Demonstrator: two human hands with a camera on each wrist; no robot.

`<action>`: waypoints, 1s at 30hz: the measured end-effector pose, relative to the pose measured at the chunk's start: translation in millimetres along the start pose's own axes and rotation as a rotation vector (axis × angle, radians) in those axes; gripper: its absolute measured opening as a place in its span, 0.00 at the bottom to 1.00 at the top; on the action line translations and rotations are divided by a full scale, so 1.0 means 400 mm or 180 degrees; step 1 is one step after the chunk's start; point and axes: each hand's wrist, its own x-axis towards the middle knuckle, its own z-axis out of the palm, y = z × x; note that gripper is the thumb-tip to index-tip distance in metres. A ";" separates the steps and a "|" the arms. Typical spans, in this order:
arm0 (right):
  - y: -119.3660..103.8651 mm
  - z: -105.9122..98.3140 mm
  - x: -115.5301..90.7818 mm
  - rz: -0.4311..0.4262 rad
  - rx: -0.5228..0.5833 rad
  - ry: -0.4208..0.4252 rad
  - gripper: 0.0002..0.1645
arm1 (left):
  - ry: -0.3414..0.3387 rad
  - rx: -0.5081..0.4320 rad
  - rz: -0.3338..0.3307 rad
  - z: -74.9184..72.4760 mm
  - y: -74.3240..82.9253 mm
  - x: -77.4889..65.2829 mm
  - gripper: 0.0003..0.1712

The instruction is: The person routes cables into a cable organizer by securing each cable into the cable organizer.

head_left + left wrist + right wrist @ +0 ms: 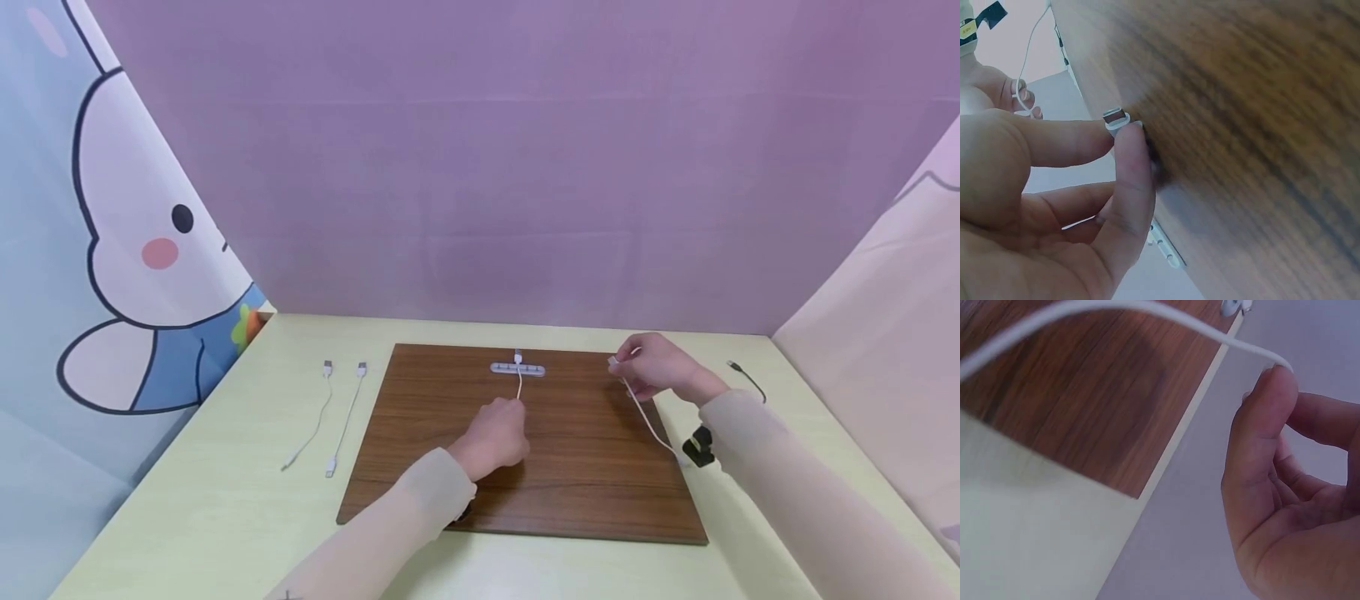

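My left hand (495,433), low over the wooden board, pinches the small plug (1116,119) of a white charging cable (520,383) between thumb and finger. That cable runs up to a pale cable clip strip (498,367) near the board's far edge, with its USB plug (517,356) at the strip's far side. Over the board's far right corner, my right hand (651,365) pinches a second white charging cable (645,414) near its upper plug (612,361). The rest of this cable hangs in a curve toward the board's right edge. In the right wrist view fingertips hide the plug.
Two white USB cables (347,423) (318,421) lie on the pale table (225,500) left of the brown wooden board (585,467). A short black cable (750,382) lies to the right. A purple curtain (480,167) hangs behind the table.
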 end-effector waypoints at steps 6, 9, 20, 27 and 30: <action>-0.022 0.016 0.003 -0.0030 -0.0006 0.0008 0.15 | 0.0083 0.0041 0.0065 -0.004 -0.001 -0.005 0.06; -0.031 0.024 0.003 -0.0052 0.0049 -0.0002 0.15 | 0.0075 -0.0010 0.0043 -0.006 -0.001 -0.008 0.07; -0.063 0.054 0.001 -0.0171 0.0285 -0.0122 0.15 | 0.0338 -0.0283 0.0257 -0.033 -0.009 -0.008 0.10; -0.090 0.079 0.003 -0.0210 0.0457 -0.0217 0.14 | 0.0552 -0.0387 0.0378 -0.025 0.002 -0.003 0.07; -0.104 0.089 0.004 -0.0230 0.0487 -0.0233 0.14 | 0.0554 -0.0566 0.0485 -0.017 0.008 -0.005 0.08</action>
